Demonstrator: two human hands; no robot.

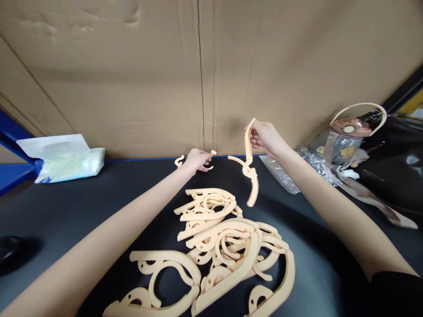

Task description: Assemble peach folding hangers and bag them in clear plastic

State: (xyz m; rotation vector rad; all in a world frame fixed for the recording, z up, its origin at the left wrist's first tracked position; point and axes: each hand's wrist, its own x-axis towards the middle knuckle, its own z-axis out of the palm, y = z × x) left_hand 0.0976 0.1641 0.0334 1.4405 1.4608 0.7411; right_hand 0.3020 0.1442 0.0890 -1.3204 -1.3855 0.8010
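My right hand (264,137) is raised near the cardboard wall, fingers closed on the top of a pale peach plastic hanger piece (250,169) that dangles down with its joint at mid-length. My left hand (197,160) rests on the black table (66,207) at the far edge, fingers curled round a small peach hook part (208,167); another small hook (179,161) lies just to its left. A heap of several peach curved hanger pieces (218,246) lies on the table between my forearms, closer to me.
A cardboard wall (198,75) closes off the back. A soft pack of tissues (62,160) sits at far left beside a blue frame (13,171). Clear plastic wrap (287,171), a transparent water bottle (346,141) and a black bag (396,163) stand at right. A dark object (11,248) lies at left edge.
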